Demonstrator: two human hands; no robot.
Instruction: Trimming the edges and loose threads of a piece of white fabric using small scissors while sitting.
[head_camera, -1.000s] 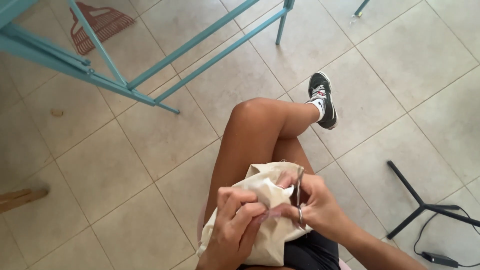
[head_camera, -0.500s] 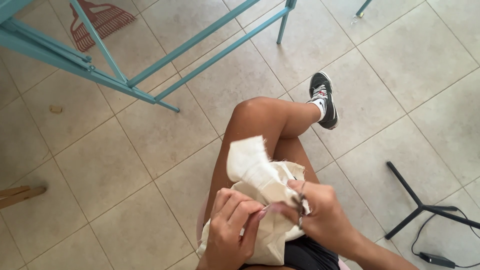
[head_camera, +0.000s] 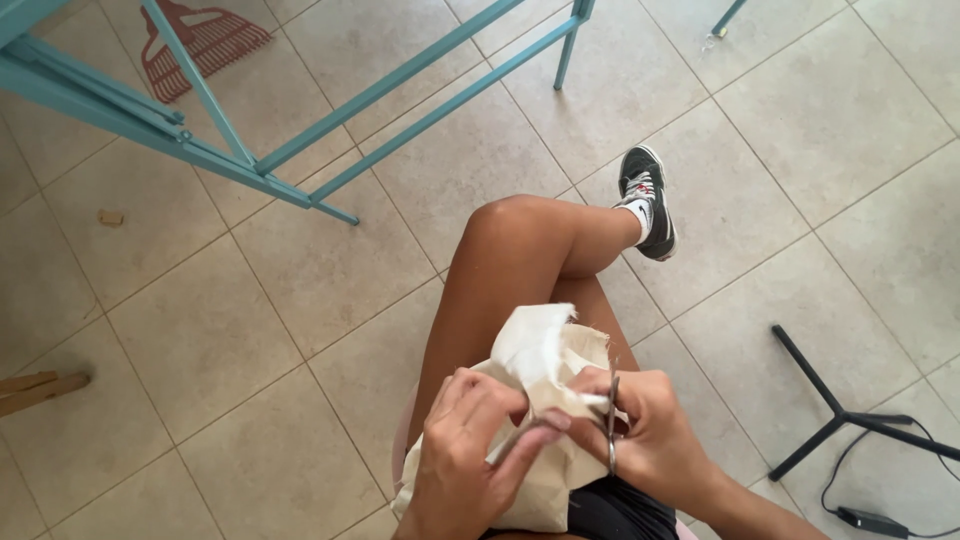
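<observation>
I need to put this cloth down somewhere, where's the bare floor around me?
Bare tile lies left of your knee, between the teal frame and wooden piece. More lies right, between shoe and black stand. Your lap is crowded: both hands, cloth, scissors.

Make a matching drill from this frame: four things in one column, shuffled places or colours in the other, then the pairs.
Things:
1. cream cloth
2. rake
3. black sneaker
4. black stand base

Places or colours:
A. red, on the tiles at top left behind the turquoise frame
B. on the foot of the crossed leg, with a white sock
C. on the lap, gripped by the left hand and the right hand
D. on the floor at right, with a cable beside it

Pairs: 1-C, 2-A, 3-B, 4-D
</observation>
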